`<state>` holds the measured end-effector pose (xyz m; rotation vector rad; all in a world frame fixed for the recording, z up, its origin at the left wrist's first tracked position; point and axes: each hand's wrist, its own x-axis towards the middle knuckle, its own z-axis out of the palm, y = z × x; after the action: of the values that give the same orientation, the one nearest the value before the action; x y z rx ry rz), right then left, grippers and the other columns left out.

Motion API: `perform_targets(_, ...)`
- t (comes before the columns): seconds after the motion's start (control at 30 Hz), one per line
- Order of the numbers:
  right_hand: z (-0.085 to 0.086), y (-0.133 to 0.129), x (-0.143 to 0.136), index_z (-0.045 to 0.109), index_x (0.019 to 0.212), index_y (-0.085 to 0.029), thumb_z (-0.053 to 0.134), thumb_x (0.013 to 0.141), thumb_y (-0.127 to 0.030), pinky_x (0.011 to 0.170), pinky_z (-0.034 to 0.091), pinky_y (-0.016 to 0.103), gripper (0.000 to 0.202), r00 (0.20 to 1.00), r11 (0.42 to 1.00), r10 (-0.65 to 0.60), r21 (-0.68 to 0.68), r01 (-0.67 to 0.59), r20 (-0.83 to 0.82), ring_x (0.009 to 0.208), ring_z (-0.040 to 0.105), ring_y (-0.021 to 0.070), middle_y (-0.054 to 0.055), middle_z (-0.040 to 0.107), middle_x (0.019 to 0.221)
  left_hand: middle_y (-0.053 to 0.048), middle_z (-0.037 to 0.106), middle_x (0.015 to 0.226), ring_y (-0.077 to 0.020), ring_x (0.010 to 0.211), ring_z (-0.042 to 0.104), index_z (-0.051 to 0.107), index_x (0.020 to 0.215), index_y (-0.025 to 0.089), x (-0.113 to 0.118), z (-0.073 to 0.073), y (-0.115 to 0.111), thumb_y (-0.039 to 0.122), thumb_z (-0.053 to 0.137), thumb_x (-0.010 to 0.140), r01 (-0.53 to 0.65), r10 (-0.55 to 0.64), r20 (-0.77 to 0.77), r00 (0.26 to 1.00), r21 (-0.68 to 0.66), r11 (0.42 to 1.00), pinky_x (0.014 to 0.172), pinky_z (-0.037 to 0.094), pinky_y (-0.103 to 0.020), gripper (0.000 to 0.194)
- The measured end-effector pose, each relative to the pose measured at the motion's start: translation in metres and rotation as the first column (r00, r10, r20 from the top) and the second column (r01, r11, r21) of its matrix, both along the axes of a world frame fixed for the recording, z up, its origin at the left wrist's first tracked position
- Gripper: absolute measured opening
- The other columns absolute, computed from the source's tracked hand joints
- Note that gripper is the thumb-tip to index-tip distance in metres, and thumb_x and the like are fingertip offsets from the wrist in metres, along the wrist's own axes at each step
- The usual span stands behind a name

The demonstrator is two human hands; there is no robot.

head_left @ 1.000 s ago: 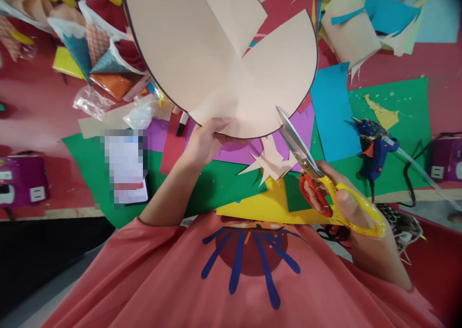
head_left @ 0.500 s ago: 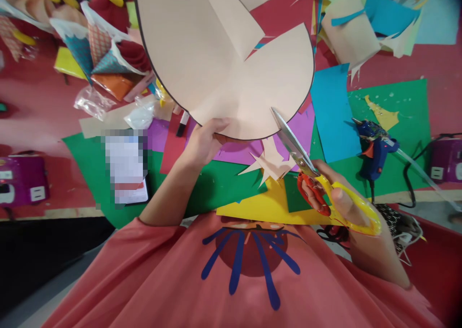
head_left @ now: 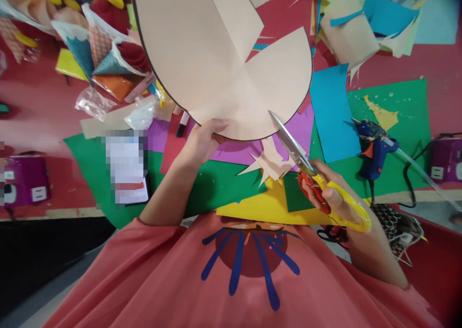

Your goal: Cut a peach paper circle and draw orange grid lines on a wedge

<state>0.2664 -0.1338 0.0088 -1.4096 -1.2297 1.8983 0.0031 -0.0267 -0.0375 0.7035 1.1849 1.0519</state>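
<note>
A large peach paper piece (head_left: 187, 54) with a dark outline and a slit in its upper right side fills the top middle. My left hand (head_left: 207, 138) pinches its lower edge, thumb on top. My right hand (head_left: 330, 193) is closed round the yellow and red handles of the scissors (head_left: 294, 145), whose blades point up and left, with the tip over the paper's lower right part. Pointed peach scraps (head_left: 270, 162) lie just below the paper's edge.
A blue glue gun (head_left: 375, 155) rests on green paper at the right. A phone (head_left: 126, 169) lies at the left. Paper cones (head_left: 104, 44) and plastic wrappers fill the upper left. Blue paper (head_left: 334, 116) and a pile of cut scraps (head_left: 350, 30) are at the upper right.
The scissors and my right hand have shifted slightly left, and the blades look closer together. The paper's flap beside the slit has moved a little. My left hand keeps its place.
</note>
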Motion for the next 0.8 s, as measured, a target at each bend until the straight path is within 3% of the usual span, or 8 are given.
perform_targets(0.23,0.0016,0.0014,-0.0050,0.049,0.105,-0.022,0.062,0.072,-0.075,0.034,0.019,0.022,0.063,0.999,0.999,-0.035,0.018,0.035,0.010,0.038,0.030,0.0027,-0.008,0.041,0.065,-0.005,0.070,0.088,-0.0292,0.126,0.056,0.066,0.104,0.016,-0.0007,-0.0008,0.0014,0.013,0.048,0.068,0.003,-0.003,0.026,1.000,0.012,1.000,0.097,0.055,-0.043,0.041)
perform_targets(0.43,0.0022,0.0009,-0.0055,0.047,0.098,-0.023,0.064,0.073,-0.072,0.031,0.019,0.020,0.058,0.998,0.998,-0.056,-0.013,0.056,-0.003,0.038,0.029,0.0026,-0.009,0.041,0.064,-0.005,0.071,0.091,-0.0289,0.128,0.053,0.065,0.109,0.017,-0.0017,-0.0028,0.0016,0.014,0.050,0.067,0.001,-0.001,-0.002,1.000,0.035,0.999,0.098,0.054,-0.044,0.045)
perform_targets(0.8,0.0015,-0.0012,-0.0054,0.041,0.100,-0.026,0.061,0.068,-0.080,0.037,0.023,0.022,0.066,1.000,0.998,-0.022,-0.064,0.021,-0.010,0.042,0.031,0.0056,-0.008,0.040,0.064,-0.005,0.070,0.084,-0.0306,0.127,0.054,0.068,0.091,0.017,-0.0014,-0.0056,0.0019,0.017,0.054,0.065,0.019,-0.019,0.003,1.000,0.013,1.000,0.099,0.053,-0.045,0.029)
